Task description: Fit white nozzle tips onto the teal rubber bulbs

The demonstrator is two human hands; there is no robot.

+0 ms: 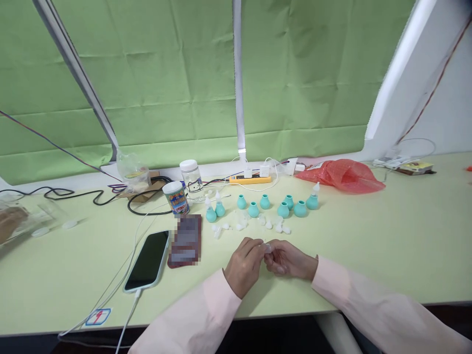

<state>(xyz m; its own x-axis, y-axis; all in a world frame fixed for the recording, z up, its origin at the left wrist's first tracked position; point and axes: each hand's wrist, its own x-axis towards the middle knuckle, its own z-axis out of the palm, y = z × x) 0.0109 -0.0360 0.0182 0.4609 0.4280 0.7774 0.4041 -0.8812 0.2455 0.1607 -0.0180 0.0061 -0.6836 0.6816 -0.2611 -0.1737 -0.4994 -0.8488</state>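
Observation:
My left hand (pixel 244 265) and my right hand (pixel 287 259) meet near the front of the table, both closed in a pinch. Between their fingertips is a small translucent white plastic piece (pixel 268 249), largely covered by the fingers. Just beyond lie several loose translucent plastic parts (pixel 269 225), nozzle tips or caps by their look. Behind these stand several teal rubber bulbs (pixel 253 210) with open necks. Three carry clear pointed nozzles: a pair at the left, including one bulb (pixel 211 215), and one bulb (pixel 312 202) at the right end.
A charging phone (pixel 147 260), a dark red-edged item (pixel 186 241), a printed can (pixel 176 199) and a clear jar (pixel 191 177) stand or lie left. A yellow power strip (pixel 250 180) and red bubble-wrap bag (pixel 341 176) are behind. Another person's hand (pixel 11 221) is far left.

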